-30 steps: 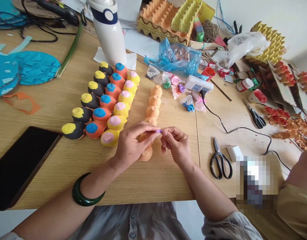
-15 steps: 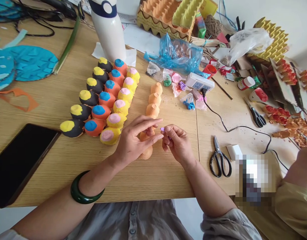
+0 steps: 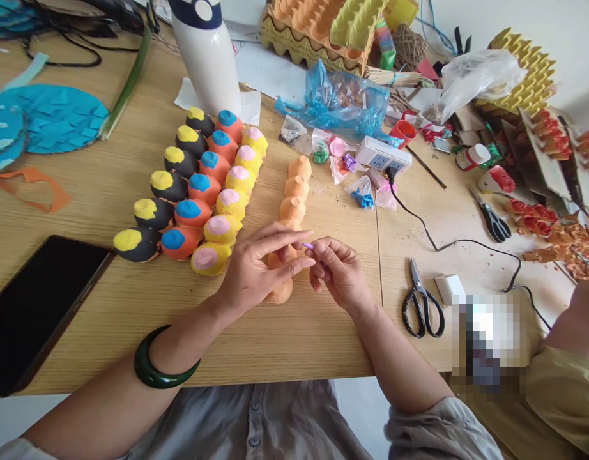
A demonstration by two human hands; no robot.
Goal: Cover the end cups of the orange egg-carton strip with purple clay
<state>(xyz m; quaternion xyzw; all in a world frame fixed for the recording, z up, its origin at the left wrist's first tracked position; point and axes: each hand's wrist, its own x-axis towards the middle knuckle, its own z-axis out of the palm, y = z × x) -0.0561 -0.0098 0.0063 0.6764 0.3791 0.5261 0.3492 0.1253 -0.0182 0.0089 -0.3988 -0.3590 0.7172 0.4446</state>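
Note:
My right hand [image 3: 340, 268] pinches a small piece of purple clay [image 3: 307, 245] between thumb and fingertips. Facing it, my left hand [image 3: 256, 262] is open, thumb and index finger apart on either side of the clay's tip. Beneath and behind the left hand runs a row of plain orange egg-carton cups [image 3: 293, 209], part of it hidden by the fingers. To the left stand three rows of cups: black ones with yellow tops [image 3: 168, 185], orange ones with blue tops [image 3: 200, 185], and yellow ones with pink tops [image 3: 231, 203].
Black-handled scissors [image 3: 423, 303] lie to the right, near a white block [image 3: 450, 290]. A power strip [image 3: 383, 155] trails a black cord. Small bags of clay [image 3: 361, 191] lie beyond my hands. A phone [image 3: 43, 306] and a white bottle [image 3: 208, 64] are left. Another person's arm [image 3: 577, 319] shows right.
The purple clay sticks out a little further to the left from my right fingertips and looks longer. My hands stay almost in place.

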